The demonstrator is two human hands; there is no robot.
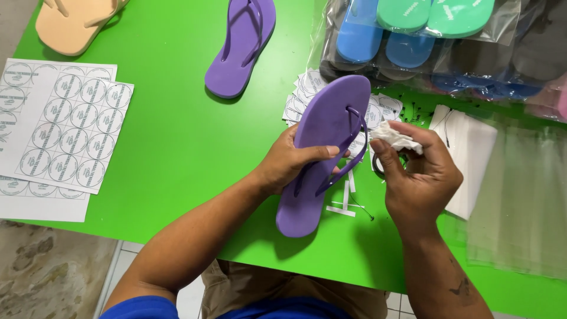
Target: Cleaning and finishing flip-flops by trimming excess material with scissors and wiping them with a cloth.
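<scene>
My left hand [289, 162] grips a purple flip-flop [322, 127] by its middle, thumb across the footbed, holding it tilted above the green table [177, 136]. The sandal's strap faces my right hand [422, 174], which pinches a crumpled white cloth [397, 137] right beside the strap. A second purple flip-flop [242, 44] lies flat on the table farther back.
Sheets of round stickers [68, 133] lie at the left. A peach flip-flop [74, 23] sits at the far left corner. Clear bags of blue, green and dark flip-flops [413, 35] are stacked at the back right, with small tags [304, 94], white cards [472, 153] and plastic sleeves [525, 195] nearby.
</scene>
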